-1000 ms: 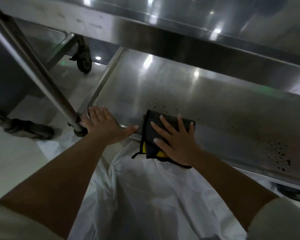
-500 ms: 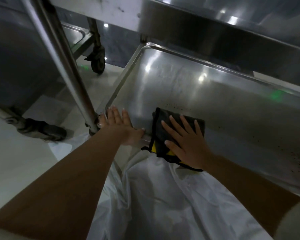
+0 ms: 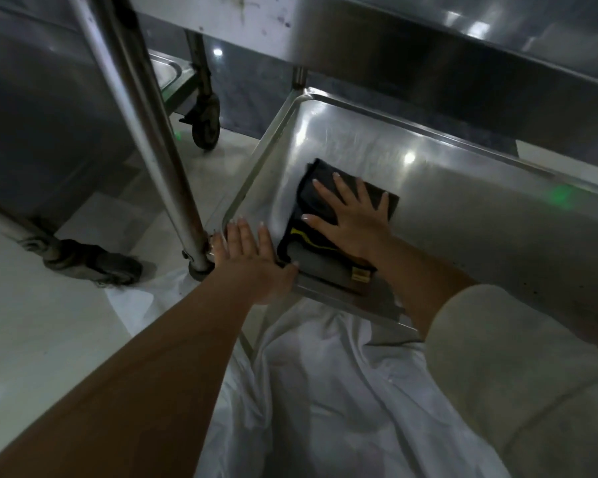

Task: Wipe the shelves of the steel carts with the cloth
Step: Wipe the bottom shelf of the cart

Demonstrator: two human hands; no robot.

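The lower shelf (image 3: 463, 215) lies bare to the right of and beyond the cloth (image 3: 328, 232), under the right hand (image 3: 354, 220). The upper shelf (image 3: 428, 63) hangs over it and limits room above. The raised rim (image 3: 256, 167) bounds the left side; the upright post (image 3: 159, 139) stands just beside the left hand (image 3: 252, 260) at the near corner

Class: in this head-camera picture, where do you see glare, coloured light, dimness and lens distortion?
Head view: white ceiling-light glints and a green glow on the lower steel shelf; dim overall; wide-angle lens bends the cart post; fine blur beyond the cloth.
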